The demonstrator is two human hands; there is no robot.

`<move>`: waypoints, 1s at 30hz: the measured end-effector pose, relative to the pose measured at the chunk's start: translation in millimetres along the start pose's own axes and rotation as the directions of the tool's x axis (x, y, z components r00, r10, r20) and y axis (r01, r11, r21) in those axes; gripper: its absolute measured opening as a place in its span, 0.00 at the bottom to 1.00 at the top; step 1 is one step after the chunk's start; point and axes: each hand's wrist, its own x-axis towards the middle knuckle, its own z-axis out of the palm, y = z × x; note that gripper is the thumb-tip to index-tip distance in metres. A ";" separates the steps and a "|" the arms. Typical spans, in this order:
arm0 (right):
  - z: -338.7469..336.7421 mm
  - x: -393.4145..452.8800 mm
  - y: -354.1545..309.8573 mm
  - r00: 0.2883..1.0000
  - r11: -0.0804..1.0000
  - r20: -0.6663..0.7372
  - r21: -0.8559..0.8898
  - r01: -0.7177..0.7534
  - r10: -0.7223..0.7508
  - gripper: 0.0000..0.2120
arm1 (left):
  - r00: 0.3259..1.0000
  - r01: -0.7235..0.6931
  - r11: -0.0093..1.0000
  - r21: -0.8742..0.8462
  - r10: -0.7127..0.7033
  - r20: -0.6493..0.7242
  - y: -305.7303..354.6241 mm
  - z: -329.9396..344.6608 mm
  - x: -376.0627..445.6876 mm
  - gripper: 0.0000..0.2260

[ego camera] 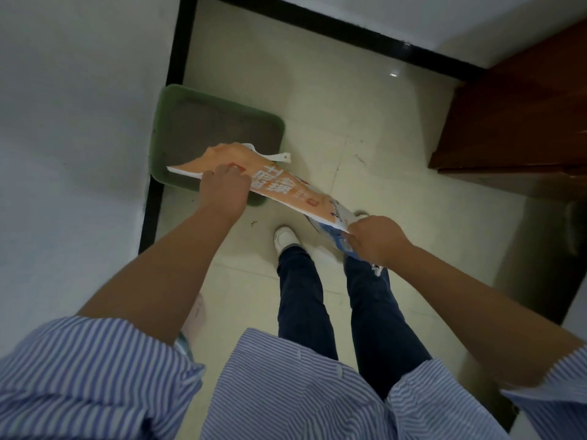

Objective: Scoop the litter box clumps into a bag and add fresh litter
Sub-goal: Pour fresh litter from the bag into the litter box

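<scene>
A green litter box (165, 103) with grey litter (216, 128) sits on the tiled floor against the left wall. Over its near edge I hold an orange and white litter bag (279, 182), tilted with its mouth end toward the box. My left hand (224, 188) grips the bag near its mouth, above the box's near rim. My right hand (376, 238) is shut on the bag's blue bottom end, lower right. A white strap (276, 156) hangs from the bag's top. No litter is seen falling.
White walls (79, 122) with a black baseboard (178, 42) close in the corner. A brown wooden door or cabinet (514, 122) stands at right. My white shoes (286, 238) and dark trousers (301, 300) are just behind the box on the cream tiles.
</scene>
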 end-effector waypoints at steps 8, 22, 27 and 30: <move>-13.0 1.8 -15.7 0.989 0.992 0.085 -0.018 0.126 -0.124 0.19 | 1.000 0.008 1.000 0.027 -0.008 -0.007 -8.9 4.8 3.7 0.15; -25.3 -12.0 -29.4 0.979 0.982 0.069 0.006 0.189 -0.189 0.18 | 0.979 -0.197 0.971 -0.139 0.202 0.023 1.4 29.7 0.4 0.18; -22.5 -13.2 -29.5 0.982 0.983 0.048 -0.003 0.184 -0.184 0.19 | 0.736 -0.601 0.764 -0.235 0.415 -0.535 11.9 33.2 -4.3 0.11; -12.7 -24.6 -29.1 0.983 0.985 0.074 -0.015 0.171 -0.170 0.19 | 0.595 -0.682 0.709 -0.182 0.392 -0.702 27.1 36.0 -8.0 0.12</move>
